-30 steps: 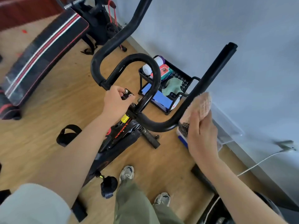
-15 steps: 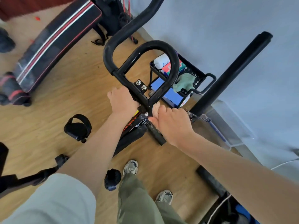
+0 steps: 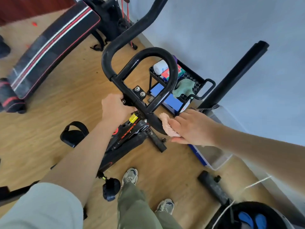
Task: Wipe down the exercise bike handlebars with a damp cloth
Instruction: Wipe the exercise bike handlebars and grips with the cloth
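We are gripping the centre of the handlebars (image 3: 140, 75) with our left hand (image 3: 113, 111), fingers curled tight around the black clamp just below the two bolts (image 3: 140, 91). Our right hand (image 3: 189, 128) is pressing a pink cloth (image 3: 166, 124) against the lower curve of the bar on the right side; the fingers are lying nearly flat and close together, with the thumb tucking under the cloth's lower edge, so the cloth is being pinched between hand and bar. The cloth is bunching up at our fingertips, touching the tube where it is bending away from the clamp. The right-hand bar end (image 3: 234, 73) is rising behind our wrist toward the grey wall (image 3: 231, 30).

Below the hands, the bike frame (image 3: 130, 138) is showing red lettering and a yellow sticker, with a pedal (image 3: 73, 133) off to the left. We are standing on a wooden floor (image 3: 66, 96), our sneakers (image 3: 130, 176) just beside the frame. A black wire rack (image 3: 196, 80) is sitting against the wall behind the bars, holding a white bottle, a green rag (image 3: 184, 88) and blue items. A padded bench (image 3: 49, 47) with red and white stripes is lying at the upper left, and a clear plastic bin (image 3: 216, 157) is resting by the wall under our right forearm.
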